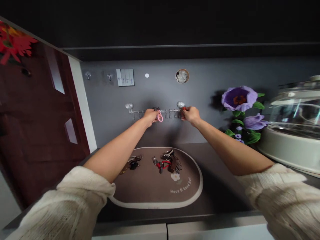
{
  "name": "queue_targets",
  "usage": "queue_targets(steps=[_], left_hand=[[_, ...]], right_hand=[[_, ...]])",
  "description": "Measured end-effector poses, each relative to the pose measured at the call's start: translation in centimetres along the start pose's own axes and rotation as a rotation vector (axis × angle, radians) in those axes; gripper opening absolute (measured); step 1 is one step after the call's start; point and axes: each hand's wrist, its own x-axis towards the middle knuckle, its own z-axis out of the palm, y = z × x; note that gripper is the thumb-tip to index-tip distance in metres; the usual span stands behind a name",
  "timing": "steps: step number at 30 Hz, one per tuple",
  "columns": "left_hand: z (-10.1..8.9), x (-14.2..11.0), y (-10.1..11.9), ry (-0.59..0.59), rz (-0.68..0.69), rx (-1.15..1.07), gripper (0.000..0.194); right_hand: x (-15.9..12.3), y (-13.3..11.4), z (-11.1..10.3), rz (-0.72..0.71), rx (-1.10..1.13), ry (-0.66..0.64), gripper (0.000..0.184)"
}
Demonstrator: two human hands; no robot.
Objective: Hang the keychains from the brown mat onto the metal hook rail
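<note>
Overhead, a dark shelf (160, 51) juts out; purple flowers (239, 99) and a glass-lidded appliance (287, 143) crowd the right. Grey wall (207, 96) stretches from them to the right hand (192, 115), its fingers pinching a red-brown item (183, 112) at the hook rail (170, 110). Left-hand (150, 116) fingers pinch a pink-looped item (160, 120); keys (173, 164) lie inside the mat's pale rim (155, 205).

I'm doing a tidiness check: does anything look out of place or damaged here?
The round hole in the wall, above the right end of the hook rail, looks odd: it appears stuffed with crumpled whitish material. No spill or clear damage shows.
</note>
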Motion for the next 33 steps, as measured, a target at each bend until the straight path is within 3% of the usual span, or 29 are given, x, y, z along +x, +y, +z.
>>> queue_targets(steps=[3, 6, 10, 13, 17, 19, 24, 26, 28, 31, 33], left_hand=[[-0.5, -0.3, 0.7, 0.0, 0.021, -0.02, 0.007], [-2.1, -2.5, -0.1, -0.091, -0.01, 0.05, 0.008], [-4.7, -6.5, -3.6, -0.212, -0.242, 0.184, 0.01], [-6.0, -9.2, -6.6, -0.264, -0.384, 0.252, 0.015], [-6.6, -11.7, -8.3, -0.417, -0.437, 0.377, 0.017], [-6.6, -12.5, -7.9, -0.425, -0.418, 0.473, 0.019], [-6.8, -13.5, -4.8, -0.36, -0.34, 0.724, 0.026], [-7.3, -13.6, -3.2, -0.356, -0.252, 0.717, 0.025], [-8.0, -13.6, -1.5, -0.426, -0.205, 0.677, 0.027], [-9.2, -13.5, 0.9, -0.561, -0.152, 0.486, 0.028], [-10.0, -13.4, 2.0, -0.588, -0.126, 0.248, 0.031]], right_hand=[[-0.5, -0.3, -0.3, -0.055, -0.044, 0.005, 0.012], [-3.1, 0.0, -1.1, -0.064, -0.095, -0.092, 0.01], [-8.1, 1.7, -1.7, 0.076, -0.088, -0.302, 0.009], [-11.5, 3.6, -1.6, 0.142, -0.234, -0.409, 0.012], [-14.1, 4.8, -1.8, 0.184, -0.494, -0.571, 0.015], [-14.7, 4.4, -2.1, 0.107, -0.601, -0.604, 0.019], [-14.8, 1.4, -2.4, -0.031, -0.718, -0.545, 0.023], [-14.6, -0.2, -2.1, -0.045, -0.619, -0.673, 0.02], [-14.4, -2.0, -1.8, -0.033, -0.457, -0.892, 0.017], [-14.2, -4.7, -1.2, 0.113, -0.135, -1.228, 0.026], [-14.0, -6.0, -0.6, 0.187, 0.142, -1.229, 0.028]])
